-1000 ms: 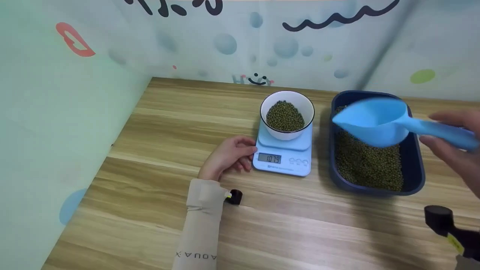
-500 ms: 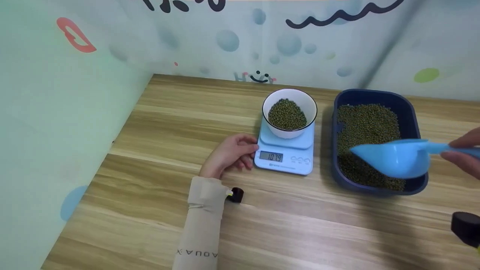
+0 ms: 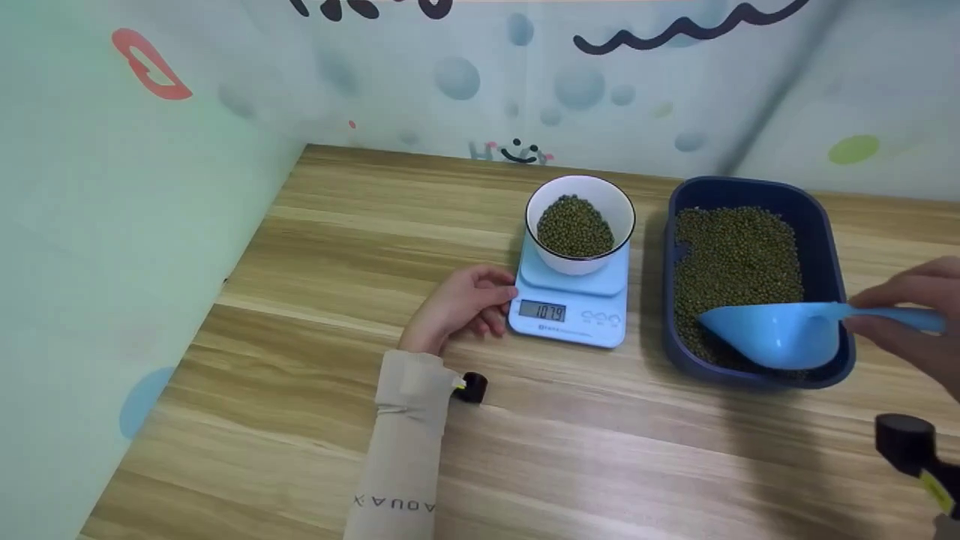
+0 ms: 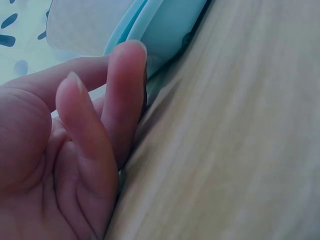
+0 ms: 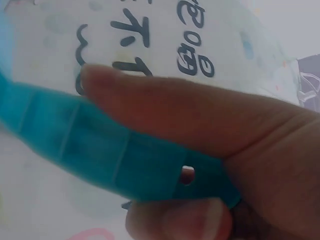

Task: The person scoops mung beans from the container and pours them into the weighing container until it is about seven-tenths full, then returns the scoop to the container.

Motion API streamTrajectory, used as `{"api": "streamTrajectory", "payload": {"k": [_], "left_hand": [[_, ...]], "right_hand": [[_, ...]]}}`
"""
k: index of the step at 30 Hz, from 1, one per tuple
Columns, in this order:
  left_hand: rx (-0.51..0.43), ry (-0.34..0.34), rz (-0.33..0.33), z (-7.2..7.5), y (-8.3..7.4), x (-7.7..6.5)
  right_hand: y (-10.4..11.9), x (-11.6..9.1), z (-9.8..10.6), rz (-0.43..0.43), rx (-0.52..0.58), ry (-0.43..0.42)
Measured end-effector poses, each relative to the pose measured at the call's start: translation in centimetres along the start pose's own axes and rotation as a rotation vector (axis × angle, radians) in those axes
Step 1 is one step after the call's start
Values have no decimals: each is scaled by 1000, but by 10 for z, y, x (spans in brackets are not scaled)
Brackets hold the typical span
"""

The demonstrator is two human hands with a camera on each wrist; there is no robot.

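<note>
My right hand (image 3: 919,315) grips the handle of a blue scoop (image 3: 780,334), whose bowl is low over the front of a dark blue tub (image 3: 847,300) of mung beans (image 3: 739,251). In the right wrist view the thumb lies along the ribbed handle (image 5: 100,145). My left hand (image 3: 465,304) rests on the table with fingertips at the left edge of a light blue kitchen scale (image 3: 570,326); in the left wrist view its fingers (image 4: 125,95) bend loosely beside the scale. A white bowl (image 3: 551,259) with mung beans stands on the scale, whose display reads 107.9.
The wooden table (image 3: 322,247) meets a printed backdrop (image 3: 495,90) at the back and left. The tub stands right of the scale with a narrow gap between them. A black wrist camera (image 3: 471,387) sits beside the left sleeve.
The scoop has swung from above the tub's back down to its front, its bowl now lower. The left hand stays by the scale, and the reading is the same.
</note>
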State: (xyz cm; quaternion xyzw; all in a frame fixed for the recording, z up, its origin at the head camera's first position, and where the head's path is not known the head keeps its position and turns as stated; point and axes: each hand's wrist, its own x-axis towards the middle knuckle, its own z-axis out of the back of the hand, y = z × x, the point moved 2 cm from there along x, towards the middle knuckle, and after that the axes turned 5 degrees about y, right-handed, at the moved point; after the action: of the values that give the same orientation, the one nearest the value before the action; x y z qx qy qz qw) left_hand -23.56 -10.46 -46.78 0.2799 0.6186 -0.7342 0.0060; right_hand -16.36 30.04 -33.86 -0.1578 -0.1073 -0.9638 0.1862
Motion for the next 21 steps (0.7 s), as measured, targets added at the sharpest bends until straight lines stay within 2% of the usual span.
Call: {"api": "streamTrajectory", "payload": {"k": [8,16,21], "left_hand": [[9,8,31,2,-3,-1],[31,28,35,-3,-19,-16],[10,20,30,-1,-9,-8]], "right_hand": [[3,4,-7,-59,-4,64],[11,9,-10,-79,-1,128],[13,12,-12,-135,33,197]]}}
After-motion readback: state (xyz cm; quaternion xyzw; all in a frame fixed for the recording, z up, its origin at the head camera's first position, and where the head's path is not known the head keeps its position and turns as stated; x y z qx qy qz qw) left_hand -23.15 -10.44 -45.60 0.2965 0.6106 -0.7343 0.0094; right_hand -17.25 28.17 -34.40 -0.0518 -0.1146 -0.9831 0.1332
